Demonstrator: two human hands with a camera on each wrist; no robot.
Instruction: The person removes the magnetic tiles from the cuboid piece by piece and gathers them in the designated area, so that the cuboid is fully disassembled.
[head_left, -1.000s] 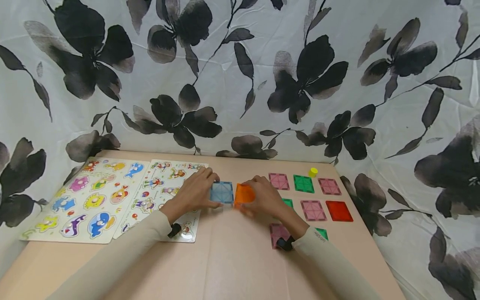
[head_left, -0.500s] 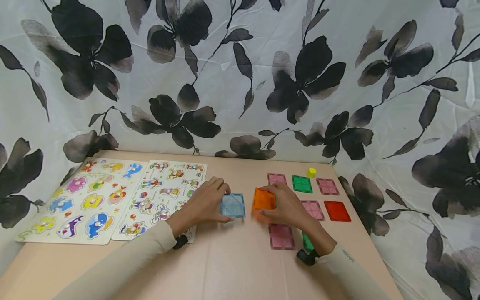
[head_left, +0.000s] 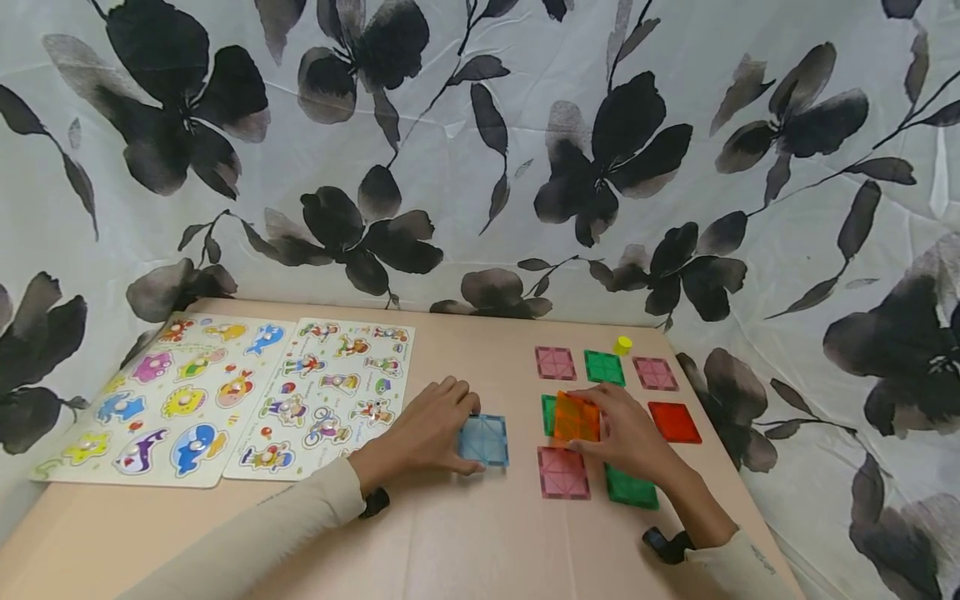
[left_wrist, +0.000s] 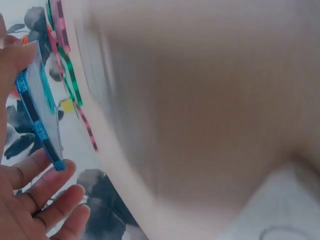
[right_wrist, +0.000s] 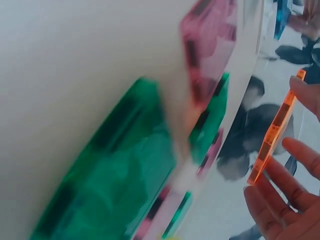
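The orange tile [head_left: 576, 417] is pinched by the right hand [head_left: 628, 435] over the green tile [head_left: 550, 413] on the desk [head_left: 465, 533], the blue tile [head_left: 483, 439] gripped flat by the left hand [head_left: 423, 433]; neighbouring tiles could be snapped askew if it is lowered too close.

The blue tile [head_left: 483, 440] is a translucent square with a ribbed cross pattern, lying near the table's middle, its left edge pinched in fingers. The orange tile [head_left: 576, 417], also translucent and square, is held to its right, apparently lifted slightly over a green tile.
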